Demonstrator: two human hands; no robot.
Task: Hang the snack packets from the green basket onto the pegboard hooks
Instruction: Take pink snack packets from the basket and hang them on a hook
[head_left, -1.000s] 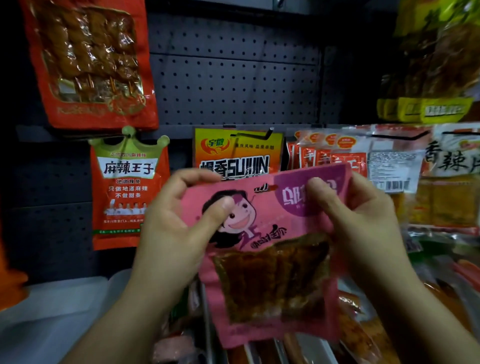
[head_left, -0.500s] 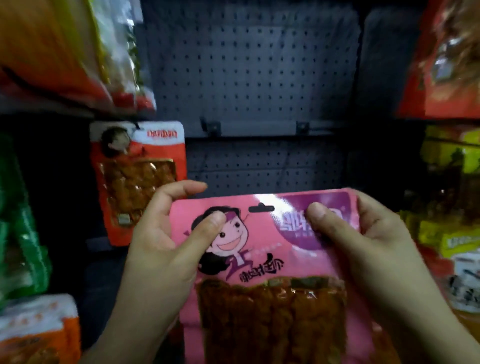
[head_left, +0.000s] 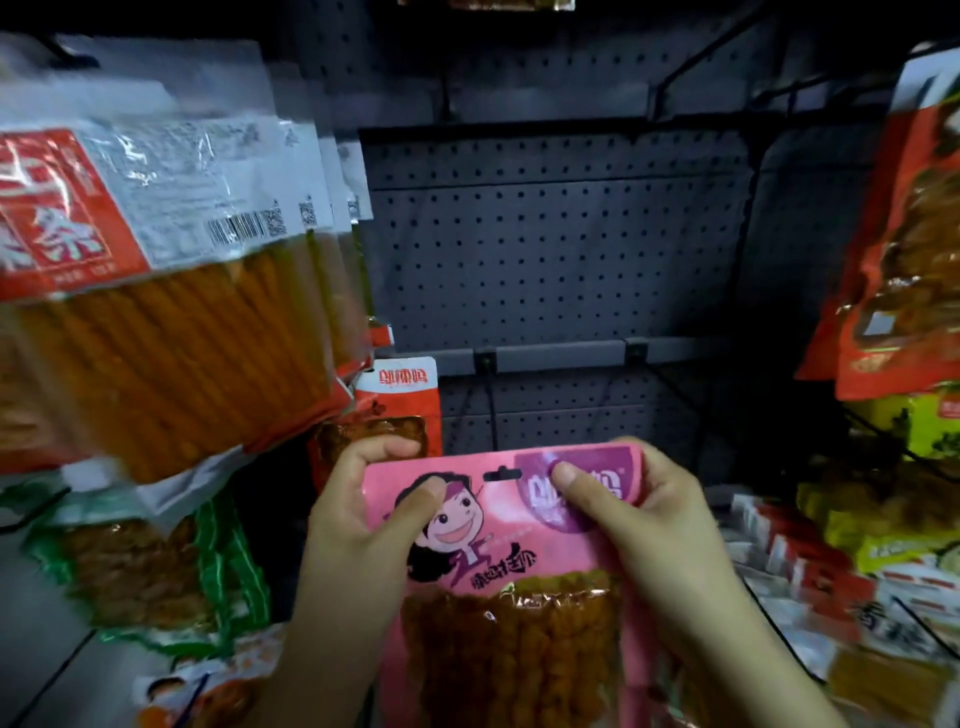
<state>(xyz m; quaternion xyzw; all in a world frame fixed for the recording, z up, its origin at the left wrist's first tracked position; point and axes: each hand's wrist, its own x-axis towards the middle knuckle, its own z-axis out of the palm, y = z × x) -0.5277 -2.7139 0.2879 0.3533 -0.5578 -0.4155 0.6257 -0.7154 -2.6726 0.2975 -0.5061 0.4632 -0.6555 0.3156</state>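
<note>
Head view: the left hand (head_left: 358, 512) and right hand (head_left: 641, 514) each keep a grip on a top corner of the pink snack packet (head_left: 506, 582), thumbs pressed on its front, fingers curled behind. The packet is upright between both grips, below the bare grey pegboard (head_left: 561, 249). Orange-stick packets (head_left: 171, 291) hang up-left of the left grip.

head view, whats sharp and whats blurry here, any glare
Head view: the pink packet in the left hand and right hand is fairly sharp, with mild glare on its purple logo; the hanging packets at left are motion-smeared; the pegboard is dim, and the edges bow from the wide lens.
</note>
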